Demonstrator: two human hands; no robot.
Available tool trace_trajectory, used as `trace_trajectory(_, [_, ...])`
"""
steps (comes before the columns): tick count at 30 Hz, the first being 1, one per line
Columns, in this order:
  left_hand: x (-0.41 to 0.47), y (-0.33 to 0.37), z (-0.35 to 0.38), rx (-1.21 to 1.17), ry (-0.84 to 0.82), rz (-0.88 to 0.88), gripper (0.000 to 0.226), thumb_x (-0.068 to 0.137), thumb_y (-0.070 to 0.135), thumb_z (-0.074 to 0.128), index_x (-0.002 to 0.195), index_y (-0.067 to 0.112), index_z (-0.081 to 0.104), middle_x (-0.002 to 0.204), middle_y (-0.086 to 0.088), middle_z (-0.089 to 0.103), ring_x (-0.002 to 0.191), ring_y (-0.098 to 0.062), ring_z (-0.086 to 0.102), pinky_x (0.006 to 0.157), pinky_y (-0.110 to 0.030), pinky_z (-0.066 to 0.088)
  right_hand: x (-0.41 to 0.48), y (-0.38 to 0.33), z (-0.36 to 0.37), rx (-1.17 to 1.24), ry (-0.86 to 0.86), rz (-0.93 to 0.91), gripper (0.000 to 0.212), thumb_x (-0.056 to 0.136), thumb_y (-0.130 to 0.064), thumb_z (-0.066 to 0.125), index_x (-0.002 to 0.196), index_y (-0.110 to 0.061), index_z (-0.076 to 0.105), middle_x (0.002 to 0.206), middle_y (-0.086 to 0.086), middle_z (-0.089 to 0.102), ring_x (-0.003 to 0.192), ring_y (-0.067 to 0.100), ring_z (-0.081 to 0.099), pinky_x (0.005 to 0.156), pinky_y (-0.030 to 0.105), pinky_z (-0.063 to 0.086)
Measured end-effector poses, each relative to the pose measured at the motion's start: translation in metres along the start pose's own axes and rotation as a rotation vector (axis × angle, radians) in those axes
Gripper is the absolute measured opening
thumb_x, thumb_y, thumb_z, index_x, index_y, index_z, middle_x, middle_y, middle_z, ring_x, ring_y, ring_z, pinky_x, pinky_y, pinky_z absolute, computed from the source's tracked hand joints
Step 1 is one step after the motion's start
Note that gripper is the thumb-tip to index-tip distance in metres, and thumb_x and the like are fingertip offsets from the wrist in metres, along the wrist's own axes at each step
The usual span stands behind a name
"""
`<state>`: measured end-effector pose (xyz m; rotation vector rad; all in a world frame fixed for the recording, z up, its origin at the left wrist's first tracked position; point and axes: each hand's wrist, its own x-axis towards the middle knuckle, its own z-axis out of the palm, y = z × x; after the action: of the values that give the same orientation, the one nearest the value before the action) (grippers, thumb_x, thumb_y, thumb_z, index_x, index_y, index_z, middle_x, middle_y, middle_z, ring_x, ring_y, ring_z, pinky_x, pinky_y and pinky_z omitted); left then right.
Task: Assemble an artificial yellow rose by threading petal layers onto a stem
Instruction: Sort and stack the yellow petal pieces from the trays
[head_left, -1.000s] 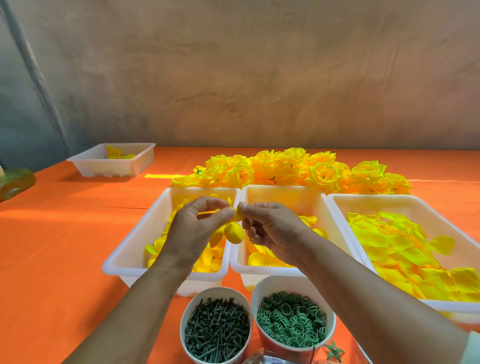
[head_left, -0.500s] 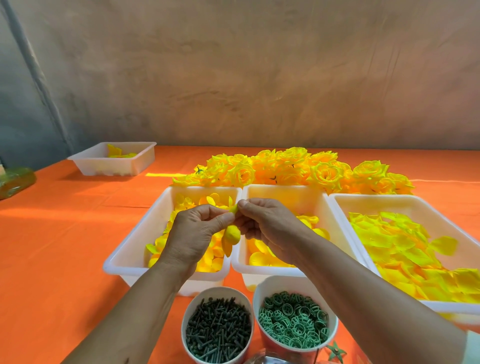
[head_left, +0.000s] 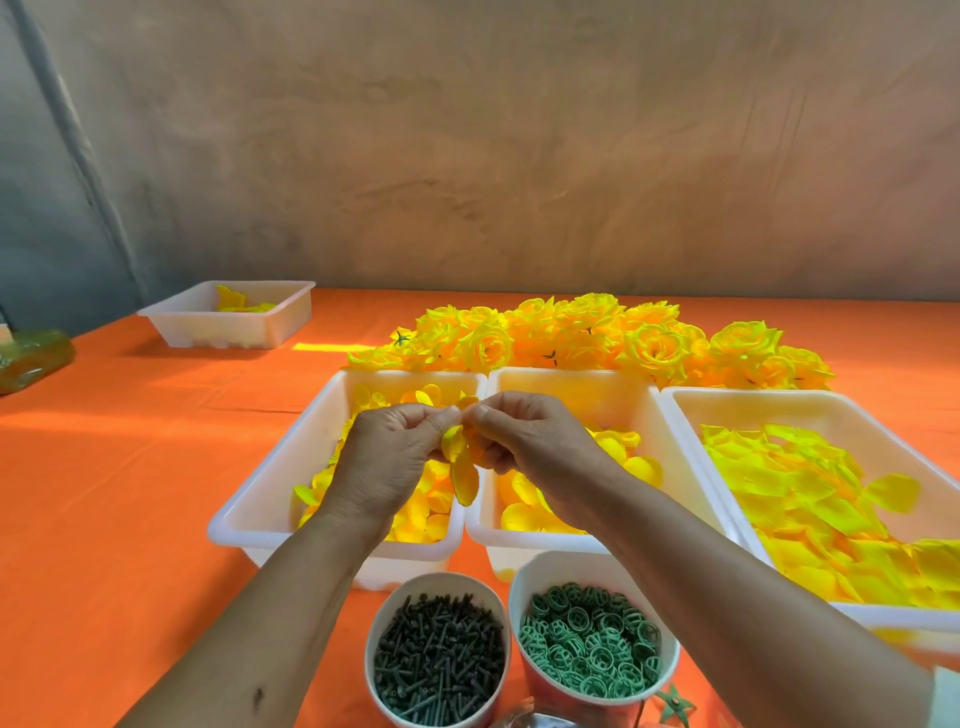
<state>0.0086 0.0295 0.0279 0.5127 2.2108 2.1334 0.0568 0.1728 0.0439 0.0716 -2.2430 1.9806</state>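
Yellow petal layer (head_left: 461, 465) hangs folded, lobes drooping, pinched at its top between left hand (head_left: 387, 457) and right hand (head_left: 530, 447); a stem may sit inside, hard to tell. Dark stems (head_left: 439, 670) heaped in the near cup (head_left: 441, 582).

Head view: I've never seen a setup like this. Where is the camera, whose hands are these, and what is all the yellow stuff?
There is no machine here. A person works with bare hands, and the one camera sits on their head, looking forward and down.

The left hand and right hand meet above the trays. Both pinch one yellow petal at their fingertips. No stem shows in their grip.

On the orange table stand three white trays of loose yellow petals: the left tray, middle tray and right tray. Behind them lies a heap of finished roses.

Nearest the camera are two cups, one of dark stems and one of green rings. A far tray stands off to the left.
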Motion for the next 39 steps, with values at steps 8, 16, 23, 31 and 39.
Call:
trace_trajectory(8, [0.000,0.000,0.001,-0.029,-0.028,-0.056,0.025,0.097,0.017,0.056,0.086,0.004,0.074,0.075,-0.011,0.072,0.072,-0.018,0.064,0.083,-0.035,0.053,0.003,0.004,0.001,-0.021,0.046,-0.036,0.014,0.086,-0.003,0.067,0.081,-0.017,0.066,0.072,-0.001,0.063,0.057,0.004,0.055,0.053,0.016,0.043])
trace_trajectory(16, [0.003,-0.010,-0.004,-0.061,-0.070,-0.134,0.034,0.097,0.016,0.057,0.069,0.018,0.076,0.072,-0.001,0.073,0.069,-0.008,0.067,0.069,-0.020,0.051,0.012,0.014,0.002,-0.110,0.043,-0.023,0.014,0.085,-0.005,0.070,0.089,-0.017,0.066,0.069,-0.007,0.061,0.056,0.000,0.054,0.054,0.014,0.042])
trace_trajectory(23, [0.012,-0.017,-0.011,-0.044,-0.006,-0.173,0.039,0.090,0.011,0.060,0.057,0.026,0.075,0.062,0.003,0.066,0.059,-0.008,0.060,0.058,-0.016,0.052,0.022,0.024,0.005,-0.273,0.212,0.044,0.027,0.084,-0.025,0.072,0.107,-0.027,0.058,0.103,-0.002,0.061,0.093,0.014,0.061,0.079,0.032,0.052])
trace_trajectory(31, [0.026,-0.025,-0.016,0.109,0.026,-0.236,0.017,0.080,0.019,0.073,0.065,0.018,0.065,0.061,0.002,0.059,0.061,-0.017,0.052,0.060,-0.025,0.045,0.035,0.030,0.013,-0.306,0.117,0.074,0.005,0.085,-0.012,0.070,0.089,-0.014,0.067,0.079,0.002,0.070,0.060,0.005,0.061,0.053,0.016,0.046])
trace_trajectory(39, [0.037,-0.027,-0.035,0.204,-0.007,-0.079,0.007,0.077,0.036,0.076,0.079,0.030,0.073,0.076,0.003,0.065,0.070,-0.015,0.056,0.071,-0.033,0.047,0.044,0.028,0.022,-0.288,0.171,0.021,0.009,0.085,-0.011,0.068,0.080,-0.018,0.065,0.070,-0.001,0.068,0.054,0.006,0.059,0.053,0.022,0.046])
